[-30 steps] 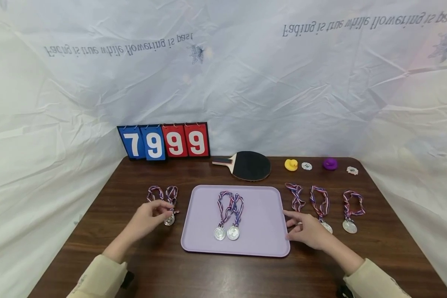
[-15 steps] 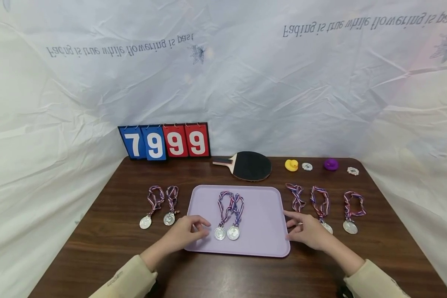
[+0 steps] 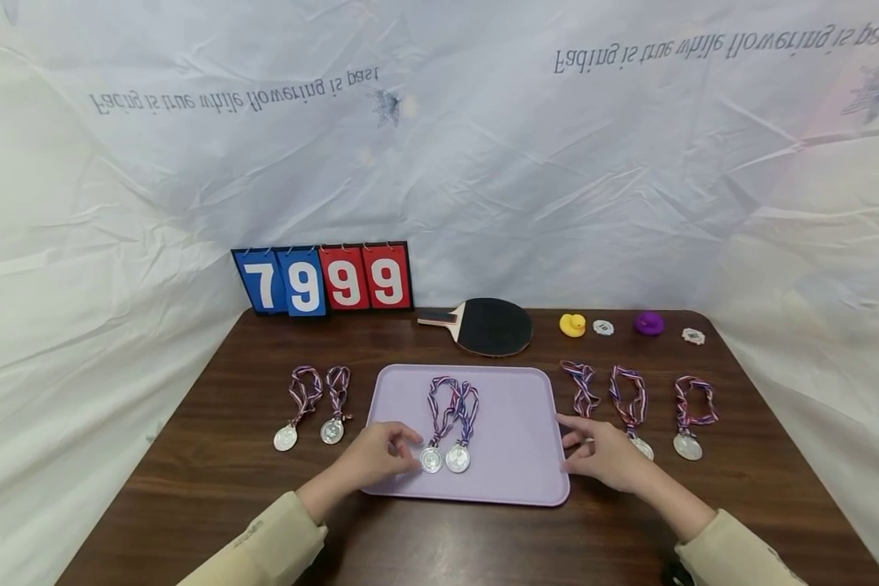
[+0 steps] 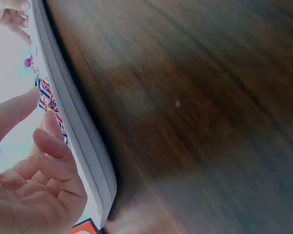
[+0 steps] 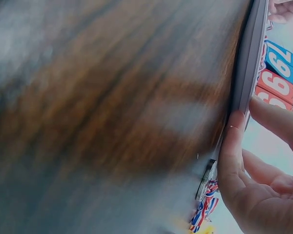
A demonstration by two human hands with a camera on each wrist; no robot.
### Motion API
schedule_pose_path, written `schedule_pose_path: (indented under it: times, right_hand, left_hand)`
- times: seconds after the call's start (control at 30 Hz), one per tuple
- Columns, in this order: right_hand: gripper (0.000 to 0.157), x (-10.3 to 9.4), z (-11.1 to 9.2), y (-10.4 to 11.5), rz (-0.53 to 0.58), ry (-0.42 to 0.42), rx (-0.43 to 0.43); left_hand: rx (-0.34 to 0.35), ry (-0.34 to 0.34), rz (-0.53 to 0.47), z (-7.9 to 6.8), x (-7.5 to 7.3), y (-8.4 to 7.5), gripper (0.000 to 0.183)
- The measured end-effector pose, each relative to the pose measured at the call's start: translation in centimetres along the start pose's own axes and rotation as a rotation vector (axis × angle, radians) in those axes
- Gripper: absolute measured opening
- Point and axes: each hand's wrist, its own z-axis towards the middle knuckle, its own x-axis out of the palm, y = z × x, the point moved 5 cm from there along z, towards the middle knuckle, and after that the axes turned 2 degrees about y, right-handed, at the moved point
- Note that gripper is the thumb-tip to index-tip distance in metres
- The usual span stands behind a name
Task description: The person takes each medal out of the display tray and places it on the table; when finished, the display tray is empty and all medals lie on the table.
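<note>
In the head view, a lilac tray [image 3: 516, 439] lies on the dark wooden table, bearing two silver medals with striped ribbons: a left medal [image 3: 431, 461] and a right medal [image 3: 457, 459]. My left hand [image 3: 379, 457] hovers over the tray's left part, fingertips close beside the left medal; whether they touch it I cannot tell. Its thumb and fingers stand apart in the left wrist view, around nothing. At the tray's right edge rests my right hand [image 3: 606, 457], fingertips touching the rim [image 5: 246, 73] in the right wrist view, without curling round it.
Left of the tray lie two more medals [image 3: 286, 438] with ribbons; several ribboned medals [image 3: 688, 446] lie to its right, one partly behind my right hand. Along the back are a flip scoreboard [image 3: 322, 280], a table tennis bat [image 3: 494, 327], rubber ducks [image 3: 573, 325] and chips [image 3: 693, 336].
My left hand has let go of the medals left of the tray and moved right, over the tray, up to the left medal there. The right hand has stayed at the rim.
</note>
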Motion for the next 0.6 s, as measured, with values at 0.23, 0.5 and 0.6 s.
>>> schedule_pose_path:
  times: [0.23,0.5,0.6]
  right_hand:
    - [0.071,-0.07,0.04,-0.13,0.005,0.006,-0.003]
    - [0.072,-0.02,0.03,-0.17,0.001,0.008,0.002]
    - [0.072,-0.05,0.04,-0.12,-0.005,0.006,-0.002]
  left_hand:
    - [-0.010,0.017,-0.016,0.82,0.58,0.03,0.029]
    - [-0.032,0.007,0.050,1.03,0.81,-0.58,0.028]
    - [-0.038,0.010,0.053,1.07,0.90,-0.69,0.028]
